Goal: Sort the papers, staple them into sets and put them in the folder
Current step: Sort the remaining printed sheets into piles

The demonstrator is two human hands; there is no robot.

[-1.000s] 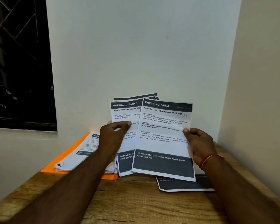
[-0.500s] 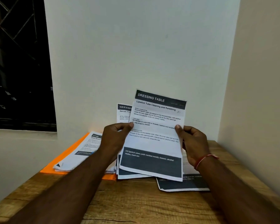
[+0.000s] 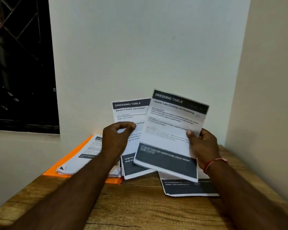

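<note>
Pale walls meet in a corner behind the wooden table (image 3: pixel 140 205), and a dark window (image 3: pixel 20 63) is at the left.

Half a second ago the Lipstick sheet (image 3: pixel 170 127) covered most of the Serum sheet (image 3: pixel 131 112), and my left thumb touched its left edge. Now the Lipstick sheet has gone to the right and is tilted, with its top leaning to the right. It is blurred. My left hand (image 3: pixel 116 140) does not touch it any more, and the heading of the Serum sheet is readable almost to its end.

I count two hands and one sheet in the right one. In the left hand I see one printed face; whether more sheets are behind it I cannot tell. On the table there is one orange folder (image 3: pixel 68 163) at the left, with one pile of papers (image 3: pixel 86 153) lying on it, and one loose sheet (image 3: pixel 189 188) lying flat under my right forearm.

My left hand is curled around the left side of the Serum sheet, with the thumb bent across its front. My right hand (image 3: pixel 204 146) pinches the right edge of the Lipstick sheet, the thumb (image 3: pixel 189 133) on the printed side and the fingers behind it. Both sheets are held up above the table. One red thread (image 3: pixel 214 162) goes around my right wrist.
</note>
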